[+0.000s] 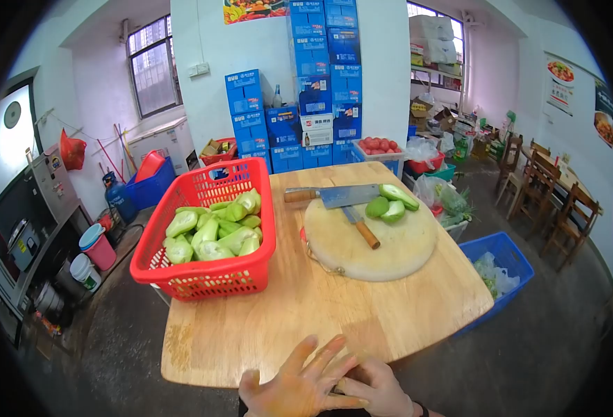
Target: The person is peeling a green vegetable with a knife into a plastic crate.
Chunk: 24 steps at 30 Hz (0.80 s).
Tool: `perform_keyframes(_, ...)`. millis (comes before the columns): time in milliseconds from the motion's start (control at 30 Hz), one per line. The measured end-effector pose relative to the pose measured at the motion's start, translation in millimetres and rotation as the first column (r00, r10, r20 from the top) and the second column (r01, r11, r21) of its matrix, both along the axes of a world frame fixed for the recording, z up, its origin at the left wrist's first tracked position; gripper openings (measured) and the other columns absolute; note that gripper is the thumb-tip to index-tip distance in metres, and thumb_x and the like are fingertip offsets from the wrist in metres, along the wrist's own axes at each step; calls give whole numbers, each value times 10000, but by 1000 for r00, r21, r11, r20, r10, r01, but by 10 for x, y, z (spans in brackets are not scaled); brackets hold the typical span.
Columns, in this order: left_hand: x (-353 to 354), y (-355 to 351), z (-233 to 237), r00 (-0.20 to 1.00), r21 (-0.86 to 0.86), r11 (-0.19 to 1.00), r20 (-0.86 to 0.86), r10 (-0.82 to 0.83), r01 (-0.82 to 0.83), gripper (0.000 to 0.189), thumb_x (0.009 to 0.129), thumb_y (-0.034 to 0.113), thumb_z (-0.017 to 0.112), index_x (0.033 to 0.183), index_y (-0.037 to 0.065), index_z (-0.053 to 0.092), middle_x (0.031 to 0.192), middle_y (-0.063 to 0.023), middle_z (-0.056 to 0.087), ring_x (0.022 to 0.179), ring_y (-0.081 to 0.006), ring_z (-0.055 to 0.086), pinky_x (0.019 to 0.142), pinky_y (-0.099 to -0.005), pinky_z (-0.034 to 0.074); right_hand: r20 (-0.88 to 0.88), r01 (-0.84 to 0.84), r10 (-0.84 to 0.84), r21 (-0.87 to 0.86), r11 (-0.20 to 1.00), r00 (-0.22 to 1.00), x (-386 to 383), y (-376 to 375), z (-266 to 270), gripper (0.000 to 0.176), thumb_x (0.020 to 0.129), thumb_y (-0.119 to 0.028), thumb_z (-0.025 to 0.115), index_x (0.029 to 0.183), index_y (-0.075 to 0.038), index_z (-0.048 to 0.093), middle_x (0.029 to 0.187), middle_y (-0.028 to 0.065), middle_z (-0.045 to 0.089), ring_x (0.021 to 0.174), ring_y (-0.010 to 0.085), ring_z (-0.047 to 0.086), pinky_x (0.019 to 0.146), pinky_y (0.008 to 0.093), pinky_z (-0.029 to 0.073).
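Left hand: the left hand (305,386) is held at the near edge of the table (285,313), palm turned up and fingers spread wide; nothing is seen to be gripped by it.
Right hand: the right hand (379,390) is bent against the little-finger side of the left hand, just to its right; whether anything is pinched there cannot be told, as its fingers are partly hidden.
Basket: at the left of the table a red basket (267,236) is placed, well filled with pale green vegetable pieces (219,233).
Board: a round cutting board (400,250) is set to the right of the basket, well apart from the hands.
Cleaver: the cleaver (351,196) is laid across the far part of the board, its handle pointed left beyond the rim.
Small knife: the small knife (365,231) is laid on the board with its wooden handle toward the near side and its blade at the cleaver.
Cut vegetables: a few green chunks (394,210) are left at the far right of the board, beside the cleaver blade.
Floor: a blue crate (518,290) with a plastic bag (504,281) inside is seen to the right of the table.
Wall: blue boxes (313,97) are stacked at the far side.
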<state>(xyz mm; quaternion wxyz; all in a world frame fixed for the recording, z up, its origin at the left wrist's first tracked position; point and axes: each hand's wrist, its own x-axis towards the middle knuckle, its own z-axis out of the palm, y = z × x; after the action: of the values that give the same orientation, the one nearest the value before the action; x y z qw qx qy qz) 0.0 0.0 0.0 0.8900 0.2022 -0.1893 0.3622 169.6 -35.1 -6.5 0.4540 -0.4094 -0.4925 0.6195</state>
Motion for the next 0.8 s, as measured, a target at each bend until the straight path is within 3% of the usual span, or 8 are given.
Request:
perform_keyframes(67, -12, -105, 48, 961, 174, 965, -158, 226, -198, 885, 844, 635, 530, 1545, 239, 163, 1613, -122, 9, 1473, -389, 1, 1125, -659, 94, -77, 264, -255, 152, 952, 964, -103, -75, 27, 295, 875, -162, 686, 1124, -75, 554, 945, 82, 641, 791, 168, 616, 692, 218, 481)
perform_keyframes(100, 180, 183, 171, 964, 190, 960, -133, 231, -204, 885, 844, 635, 530, 1545, 239, 163, 1613, -122, 9, 1473, -389, 1, 1125, -659, 94, -63, 258, -251, 178, 950, 966, 108, 244, 138, 295, 875, -162, 686, 1124, -75, 554, 945, 82, 641, 791, 168, 616, 692, 218, 481)
perform_keyframes(167, 201, 176, 336, 785, 349, 918, -507, 356, -190, 1185, 736, 657, 691, 1554, 133, 13, 1606, -158, 23, 1467, -350, 104, 1172, -497, 125, 145, 361, -376, 122, 925, 915, 169, 233, 265, 204, 828, -125, 727, 967, -33, 609, 974, 90, 636, 812, 140, 614, 687, 204, 467)
perform_keyframes(200, 237, 217, 197, 806, 522, 808, -333, 488, -274, 1200, 732, 655, 687, 1544, 77, 19, 1602, -167, 32, 1468, -336, 115, 1169, -459, 146, 153, 362, -376, 113, 925, 914, 195, 274, 299, 204, 828, -125, 727, 967, -33, 609, 974, 90, 636, 812, 140, 614, 687, 204, 467)
perform_keyframes(233, 282, 246, 105, 802, 653, 663, -140, 581, -366, 1218, 728, 653, 683, 1534, 20, 25, 1598, -176, 40, 1469, -322, 126, 1166, -421, 167, 274, 300, -415, 377, 877, 868, 214, 318, 338, 241, 787, -125, 748, 956, -23, 610, 925, 110, 626, 801, 196, 610, 690, 254, 473)
perform_keyframes(300, 307, 265, 142, 780, 561, 785, -356, 515, -262, 1212, 731, 651, 680, 1533, 17, 29, 1599, -175, 39, 1470, -320, 125, 1165, -417, 168, 430, 4, -556, 788, 616, 711, 256, 521, 390, 315, 706, -124, 790, 935, -2, 611, 828, 150, 605, 778, 306, 603, 695, 353, 485)
perform_keyframes(633, 269, 682, 788, 658, 184, 955, -693, 293, -232, 1185, 748, 641, 667, 1530, 1, 48, 1601, -166, 33, 1472, -311, 122, 1163, -400, 175, 482, -100, -247, 588, 803, 841, 90, 1084, 462, 138, 696, -63, 674, 809, -23, 605, 757, 152, 557, 693, 365, 533, 621, 423, 438)
perform_keyframes(800, 238, 786, 1182, 638, 152, 951, -711, 294, -269, 1171, 756, 636, 660, 1528, -7, 58, 1602, -162, 30, 1474, -307, 120, 1161, -392, 178, 440, 8, -341, 603, 797, 831, 38, 1175, 534, 93, 721, -39, 649, 761, -22, 567, 741, 159, 514, 696, 363, 514, 606, 429, 429)
